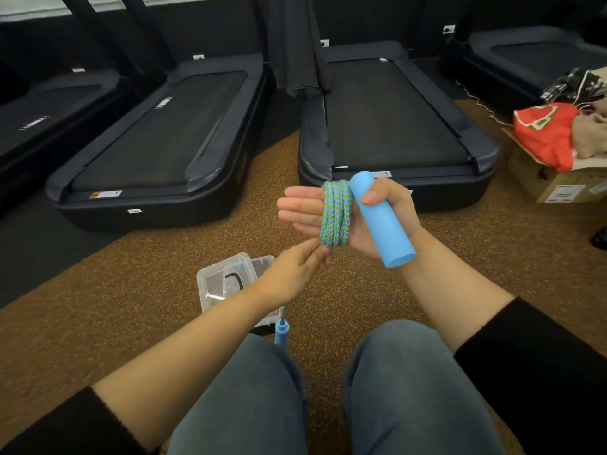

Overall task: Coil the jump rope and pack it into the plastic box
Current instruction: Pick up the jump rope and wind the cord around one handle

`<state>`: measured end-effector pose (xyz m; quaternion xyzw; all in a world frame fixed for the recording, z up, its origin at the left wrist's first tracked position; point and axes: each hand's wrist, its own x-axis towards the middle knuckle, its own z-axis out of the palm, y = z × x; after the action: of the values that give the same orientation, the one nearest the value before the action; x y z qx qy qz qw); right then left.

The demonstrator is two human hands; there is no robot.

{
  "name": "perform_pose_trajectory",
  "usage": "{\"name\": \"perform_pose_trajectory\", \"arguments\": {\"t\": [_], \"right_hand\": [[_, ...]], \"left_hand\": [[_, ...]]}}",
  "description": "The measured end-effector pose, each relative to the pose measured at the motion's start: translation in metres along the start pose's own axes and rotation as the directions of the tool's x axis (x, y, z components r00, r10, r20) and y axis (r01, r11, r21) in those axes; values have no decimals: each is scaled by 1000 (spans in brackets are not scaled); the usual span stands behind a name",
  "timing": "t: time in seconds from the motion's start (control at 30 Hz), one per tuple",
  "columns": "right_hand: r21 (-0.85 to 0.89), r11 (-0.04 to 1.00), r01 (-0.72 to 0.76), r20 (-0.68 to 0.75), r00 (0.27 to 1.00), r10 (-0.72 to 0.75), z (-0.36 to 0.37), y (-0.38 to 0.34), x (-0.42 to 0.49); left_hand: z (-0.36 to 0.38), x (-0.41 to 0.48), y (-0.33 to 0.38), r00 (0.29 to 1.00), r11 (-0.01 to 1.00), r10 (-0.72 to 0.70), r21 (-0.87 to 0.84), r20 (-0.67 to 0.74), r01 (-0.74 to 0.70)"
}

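Observation:
The green-and-blue braided jump rope [335, 213] is wound in several loops around the flat fingers of my right hand [328, 211]. That hand's thumb pins one light blue handle [382, 221] against the palm. My left hand [295, 269] pinches the rope just below the coil. From it the rope drops to the second blue handle [281, 333], which hangs above my left knee. The clear plastic box [226, 284] sits open on the floor under my left forearm, partly hidden by it.
I sit on a brown speckled floor. Two dark treadmills [157, 139] [394, 119] stand ahead, with more at the far left and right. A cardboard box with a red bag [555, 139] sits at the right. A black hook-shaped item [235, 279] lies in the plastic box.

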<state>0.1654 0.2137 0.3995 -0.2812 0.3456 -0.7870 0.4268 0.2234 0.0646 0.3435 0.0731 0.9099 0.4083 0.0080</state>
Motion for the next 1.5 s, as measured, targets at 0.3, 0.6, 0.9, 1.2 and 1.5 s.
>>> {"name": "perform_pose_trajectory", "arguments": {"t": [0.3, 0.6, 0.9, 1.2, 1.5], "right_hand": [[62, 998, -12, 72, 997, 7, -13, -3, 12], [35, 999, -34, -32, 999, 35, -32, 5, 21], [116, 993, -29, -94, 995, 40, -35, 17, 24], [-14, 991, -134, -260, 957, 126, -38, 43, 18], [-62, 974, -217, -173, 964, 204, -30, 62, 8]], "left_hand": [[-13, -2, 14, 997, 993, 72, 88, 29, -74], [-30, -3, 15, 989, 946, 142, 290, 37, -147], [-38, -6, 18, 980, 911, 192, 361, 58, -200], [-60, -3, 24, 978, 933, 151, 305, 141, -189], [-76, 7, 29, 986, 911, 156, 379, 56, -166]]}}
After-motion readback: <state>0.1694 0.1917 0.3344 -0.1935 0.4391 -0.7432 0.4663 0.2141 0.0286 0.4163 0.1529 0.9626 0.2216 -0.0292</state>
